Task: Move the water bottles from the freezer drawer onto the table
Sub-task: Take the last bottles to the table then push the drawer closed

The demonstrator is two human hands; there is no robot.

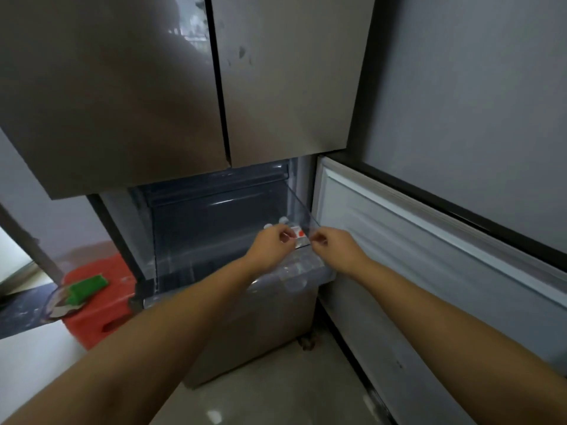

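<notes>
Clear drawer (302,210): left hand (270,245) and right hand (333,245) reach in, fingers curled, grip unclear.

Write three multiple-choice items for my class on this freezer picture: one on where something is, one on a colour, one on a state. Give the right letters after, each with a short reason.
1. Where do the water bottles lie?
A. In the right part of the clear drawer
B. On the red stool
C. On the floor tiles

2. What colour is the block on the red stool?
A. Blue
B. Green
C. Yellow

3. How does the lower freezer door stand?
A. Shut
B. Taken off
C. Swung open to the right

Key: 1 A, white caps and a red-and-white label show at the right of the clear drawer, just beyond the left hand and right hand. 2 B, the block on the stool is bright green. 3 C, the door's pale inner lining faces the camera at the right.
</notes>
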